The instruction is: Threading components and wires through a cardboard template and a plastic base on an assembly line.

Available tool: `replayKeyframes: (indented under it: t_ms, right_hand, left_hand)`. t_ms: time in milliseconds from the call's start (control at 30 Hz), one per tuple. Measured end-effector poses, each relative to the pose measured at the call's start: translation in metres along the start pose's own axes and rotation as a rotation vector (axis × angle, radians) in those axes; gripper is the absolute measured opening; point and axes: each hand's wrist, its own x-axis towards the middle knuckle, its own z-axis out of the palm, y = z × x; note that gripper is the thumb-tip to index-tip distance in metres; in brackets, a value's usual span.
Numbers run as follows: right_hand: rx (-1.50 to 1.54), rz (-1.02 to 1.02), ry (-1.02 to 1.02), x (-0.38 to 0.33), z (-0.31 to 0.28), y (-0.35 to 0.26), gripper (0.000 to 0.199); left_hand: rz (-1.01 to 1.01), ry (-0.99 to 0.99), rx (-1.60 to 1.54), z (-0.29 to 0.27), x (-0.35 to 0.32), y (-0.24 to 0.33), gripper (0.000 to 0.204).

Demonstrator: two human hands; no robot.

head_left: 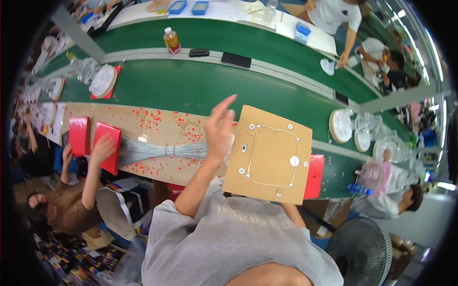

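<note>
A brown cardboard panel [267,152] is raised and tilted in front of my body. A thin white wire [255,151] runs around its face in a rough square, with small white pieces at the corners, several round washer-like discs and a small switch-like part [244,148]. My left hand [220,129] is just left of the panel, fingers stretched out, holding nothing visible. Only my right forearm [293,214] shows below the panel; the hand itself is hidden behind it. A tied bundle of grey wires [186,150] lies left of my left hand.
Red and brown bits [191,128] are scattered over a cardboard sheet. A co-worker's hands touch red boxes [109,152] at the left. Another red box [314,176] lies right of the panel. A bottle [171,41] and phone [236,60] stand behind; a black fan [360,252] is at lower right.
</note>
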Motion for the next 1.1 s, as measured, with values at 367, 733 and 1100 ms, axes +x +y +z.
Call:
replayKeyframes:
  t_ms: [367,733,1100]
  right_hand:
    - [-0.794,-0.141,0.232,0.164,-0.026,-0.108,0.052]
    - [-2.253,-0.143,-0.190,0.360,0.036,-0.106,0.015]
    - [-1.985,-0.575,-0.087,0.343,0.118,-0.059,0.020]
  left_hand:
    - [0.036,0.558,1.132,-0.205,-0.055,-0.199,0.055]
    - [-0.128,0.410,1.311,-0.209,-0.081,-0.241,0.070]
    - [-0.090,0.406,1.342,-0.207,-0.082,-0.245,0.067]
